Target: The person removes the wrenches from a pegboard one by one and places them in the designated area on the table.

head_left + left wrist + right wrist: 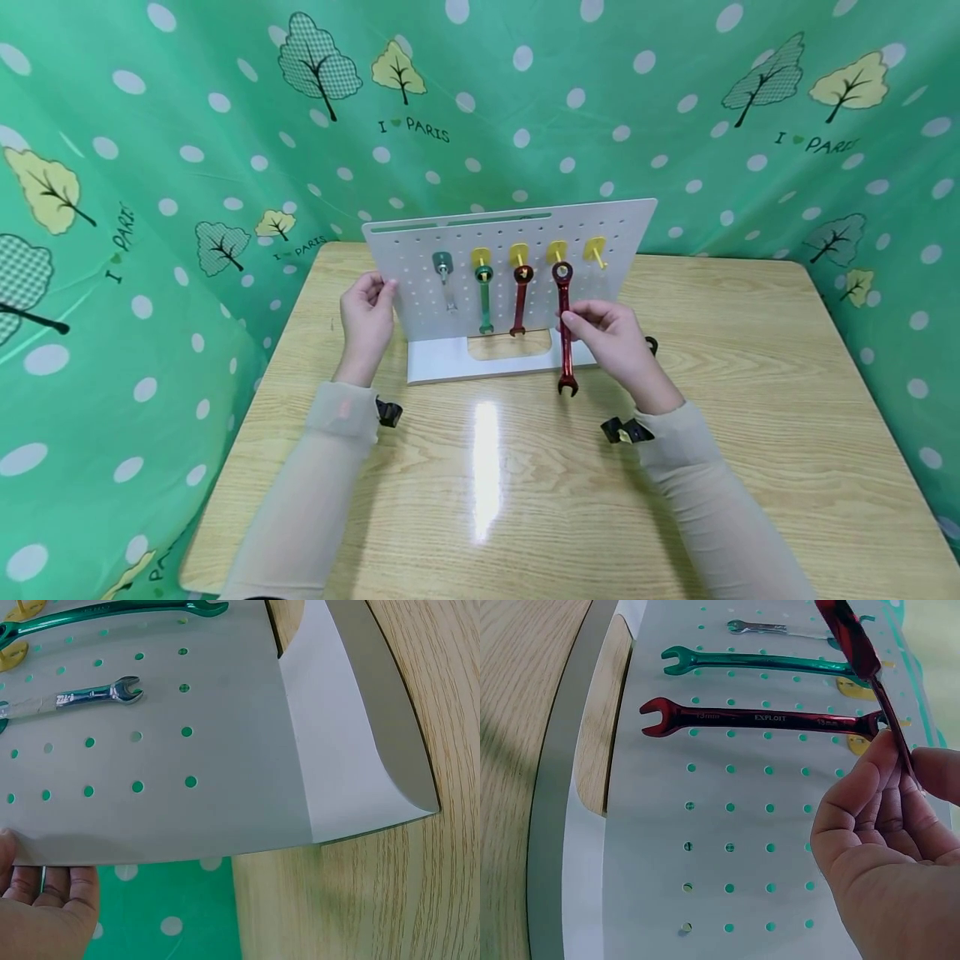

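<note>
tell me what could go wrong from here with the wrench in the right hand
The held red wrench could drop if it is not secure on the yellow hook behind it when the right hand lets go. It might also bump the other red wrench hanging nearby. The pegboard could shift if the left hand loosens its grip on the edge.

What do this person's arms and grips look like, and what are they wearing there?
The left sleeve and right sleeve are long, pale and greyish-beige, each ending in a cuff. The left cuff bears a small pinkish spot. A small black fitting sits at the left wrist, another at the right. Left grip and right grip are ungloved human hands.
</note>
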{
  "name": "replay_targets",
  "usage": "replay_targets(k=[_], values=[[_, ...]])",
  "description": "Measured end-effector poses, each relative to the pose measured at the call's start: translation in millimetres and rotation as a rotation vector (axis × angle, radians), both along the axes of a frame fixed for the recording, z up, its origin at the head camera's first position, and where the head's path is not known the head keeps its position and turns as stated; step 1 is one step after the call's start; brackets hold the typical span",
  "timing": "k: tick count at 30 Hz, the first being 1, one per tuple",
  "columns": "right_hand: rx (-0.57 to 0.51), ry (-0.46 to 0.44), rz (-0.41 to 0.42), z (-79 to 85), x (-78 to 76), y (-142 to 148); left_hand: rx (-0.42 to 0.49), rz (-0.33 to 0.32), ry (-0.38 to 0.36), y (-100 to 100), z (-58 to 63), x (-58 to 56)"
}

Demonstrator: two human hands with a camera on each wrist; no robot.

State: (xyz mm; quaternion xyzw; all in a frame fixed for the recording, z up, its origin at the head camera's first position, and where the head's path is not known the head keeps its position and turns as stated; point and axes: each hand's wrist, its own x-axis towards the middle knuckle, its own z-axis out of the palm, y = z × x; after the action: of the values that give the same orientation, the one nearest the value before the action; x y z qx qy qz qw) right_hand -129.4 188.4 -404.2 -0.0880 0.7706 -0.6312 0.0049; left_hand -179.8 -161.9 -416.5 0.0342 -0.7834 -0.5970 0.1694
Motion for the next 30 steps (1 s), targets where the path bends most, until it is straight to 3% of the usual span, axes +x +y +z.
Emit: replay_targets(k=[12, 21, 30], values=[[0.048, 0.009, -0.009, 1.2, -0.9, 1.8, 0.001, 0.007, -0.001, 0.5, 0.6, -0.1], [-0.020, 0.060, 0.028, 1.0, -1.4, 1.4, -0.017, 0.003, -0.009, 0.1, 0.5, 0.3], [-0.012, 0.064, 0.033, 1.1, -0.6, 1.8, -0.001, 0.000, -0.012, -0.2, 0.9, 0.3]])
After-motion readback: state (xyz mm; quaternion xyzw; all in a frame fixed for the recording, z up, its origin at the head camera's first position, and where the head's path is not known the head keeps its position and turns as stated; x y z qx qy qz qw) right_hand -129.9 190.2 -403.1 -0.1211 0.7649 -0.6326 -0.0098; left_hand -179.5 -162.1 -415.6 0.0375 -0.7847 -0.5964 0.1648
